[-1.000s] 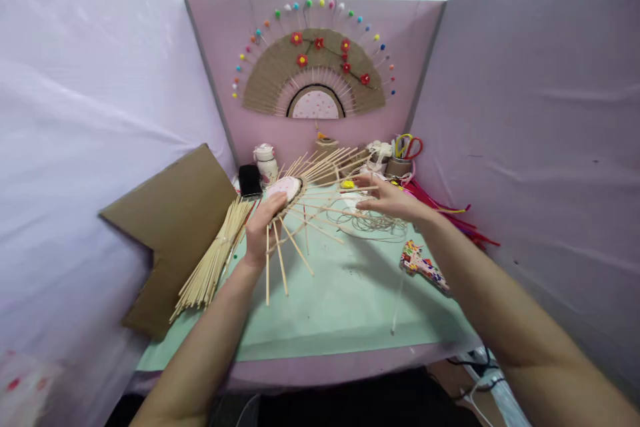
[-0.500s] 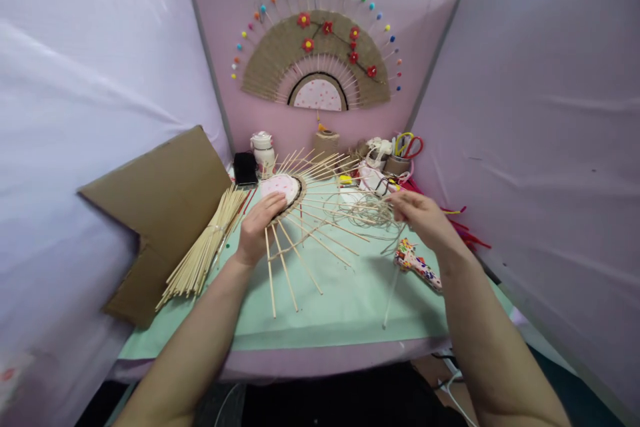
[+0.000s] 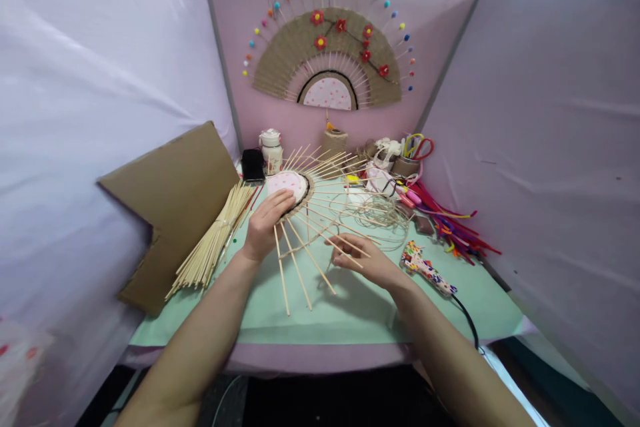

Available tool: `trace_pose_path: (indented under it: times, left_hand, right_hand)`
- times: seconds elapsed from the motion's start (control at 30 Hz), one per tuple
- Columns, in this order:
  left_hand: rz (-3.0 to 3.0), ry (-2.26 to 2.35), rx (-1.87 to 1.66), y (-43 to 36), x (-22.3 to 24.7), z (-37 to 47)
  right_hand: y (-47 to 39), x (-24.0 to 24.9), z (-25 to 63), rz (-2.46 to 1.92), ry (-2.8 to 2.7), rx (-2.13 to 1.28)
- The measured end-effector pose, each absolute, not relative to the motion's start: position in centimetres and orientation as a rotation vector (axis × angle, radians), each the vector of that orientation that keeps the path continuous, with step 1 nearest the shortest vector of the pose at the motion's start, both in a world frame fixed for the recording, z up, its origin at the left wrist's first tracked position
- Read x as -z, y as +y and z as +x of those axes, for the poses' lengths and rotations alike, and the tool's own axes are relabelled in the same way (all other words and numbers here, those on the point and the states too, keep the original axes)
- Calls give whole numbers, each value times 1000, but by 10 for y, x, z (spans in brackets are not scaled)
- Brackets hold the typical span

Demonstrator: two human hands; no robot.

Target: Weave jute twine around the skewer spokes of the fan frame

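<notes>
My left hand [image 3: 267, 221] is closed on the half-round base [image 3: 285, 181] of a fan frame, thumb side on its pink-dotted face. Thin wooden sticks [image 3: 295, 270] radiate from the base's dark-trimmed edge. Between the lower sticks runs a strand of twine [image 3: 296, 250]. My right hand [image 3: 363, 259] is among the lower right sticks, fingers pinched on the twine; part of the strand is hidden by fingers and sticks. A loose tangle of twine [image 3: 387, 213] lies beyond it on the table.
A bundle of sticks [image 3: 213, 240] and cardboard [image 3: 175, 193] are at left. A patterned glue gun [image 3: 427, 268] lies right, near pipe cleaners [image 3: 450, 217]. Behind stand a white bottle [image 3: 271, 150], twine spool [image 3: 334, 141] and scissors [image 3: 424, 148]. A finished fan [image 3: 330, 47] hangs on the back wall.
My right hand has moved left and toward me, from the twine tangle to the lower sticks. My left hand keeps its hold on the base. The view has shifted slightly left.
</notes>
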State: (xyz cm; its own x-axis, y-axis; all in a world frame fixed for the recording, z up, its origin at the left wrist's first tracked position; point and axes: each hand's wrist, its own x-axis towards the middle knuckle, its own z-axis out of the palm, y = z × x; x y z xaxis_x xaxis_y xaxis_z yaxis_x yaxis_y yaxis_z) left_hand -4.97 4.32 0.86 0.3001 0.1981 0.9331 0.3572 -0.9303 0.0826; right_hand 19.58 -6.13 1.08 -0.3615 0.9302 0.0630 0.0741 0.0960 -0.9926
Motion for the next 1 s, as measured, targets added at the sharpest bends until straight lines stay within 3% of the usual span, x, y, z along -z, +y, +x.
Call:
trace_pose_path:
  times: [0.2,0.37,0.53,0.83,1.0]
  left_hand:
    - [-2410,-511,1702,43,-8,-51]
    - [-2446,-549,1664,47,-2,-50]
    - [-2453,-555,1671,49,0,-51]
    - [-2450,-583,1660,50,1,-52]
    - [-2496,-583,1653,51,2,-51]
  right_hand:
    - [-76,3,216,-1000,-1250,-1263]
    - [-81,-2,215,-822,-904,-1446]
    - [-89,-11,215,-942,-960,-1583]
    - [-110,-28,242,-1015,-1035,-1185]
    - [-115,-41,229,-1044,-1109,-722]
